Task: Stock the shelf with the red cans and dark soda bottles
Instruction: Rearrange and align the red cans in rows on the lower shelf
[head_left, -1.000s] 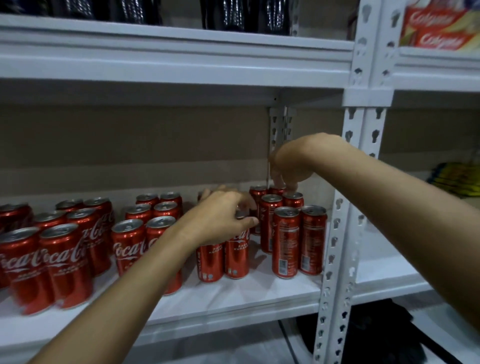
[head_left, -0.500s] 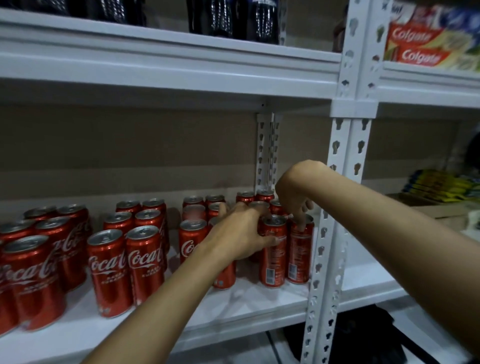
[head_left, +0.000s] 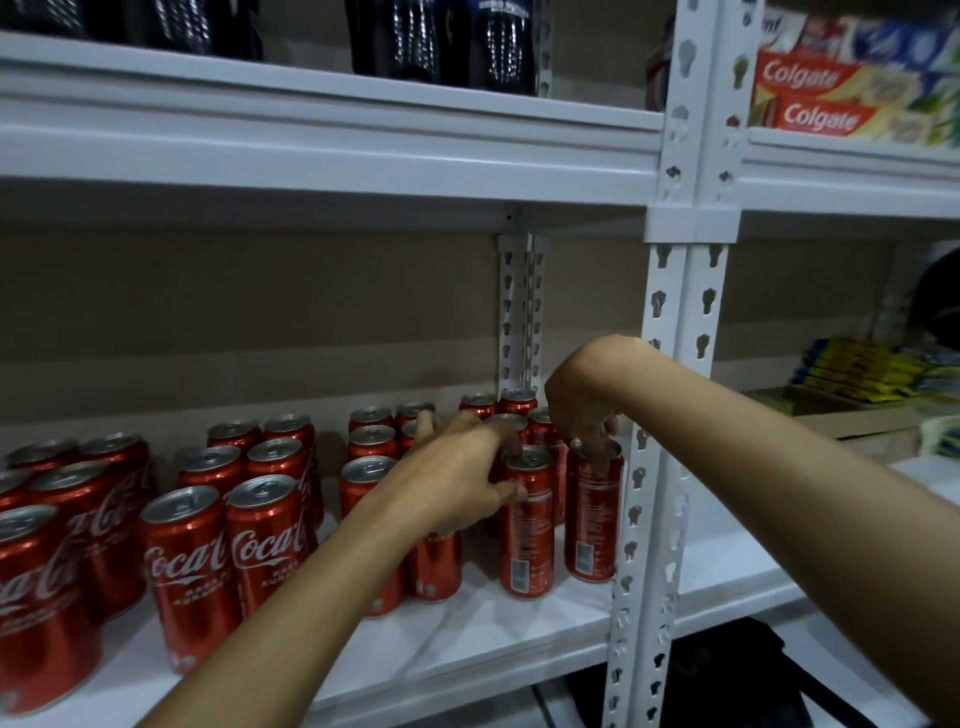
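Several red cans (head_left: 187, 561) stand in rows on the white shelf (head_left: 467, 639). My left hand (head_left: 457, 478) grips one front can (head_left: 524, 540), with the thumb on its side and fingers over its top. My right hand (head_left: 582, 415) reaches down from above. Its fingertips pinch the rim of the rightmost front can (head_left: 595, 525), which stands beside the shelf post (head_left: 670, 364). Both cans stand upright on the shelf. Dark soda bottles (head_left: 441, 41) stand on the shelf above, with only their lower parts in view.
Toothpaste boxes (head_left: 810, 104) lie on the upper right shelf. Yellow packets (head_left: 857, 369) sit on the right bay's lower shelf. A dark bag (head_left: 727, 675) lies below the can shelf. A bare strip of shelf runs in front of the cans.
My right hand came forward and down from the rear cans to the rightmost front can. My left hand shifted right from the middle cans to the can beside it.
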